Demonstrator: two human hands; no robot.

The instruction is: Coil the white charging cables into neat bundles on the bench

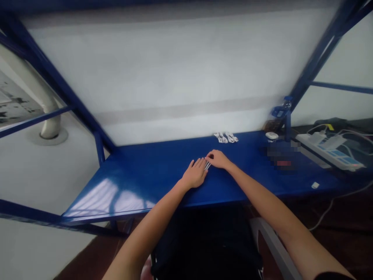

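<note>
My left hand (196, 173) lies flat on the blue table (140, 175), fingers stretched out and pressing on a small bundle of white cable (207, 165). My right hand (218, 159) sits just to the right of it, fingers pinched on the same white cable. Most of the cable is hidden under the two hands. Farther back on the table lie several coiled white cables (226, 137).
A small white device (272, 135) and a blue bracket (282, 112) stand at the back right. A white power strip (329, 149) with plugs and wires lies at the right. A small white piece (315, 185) rests near the front edge. Blue frame struts rise on both sides.
</note>
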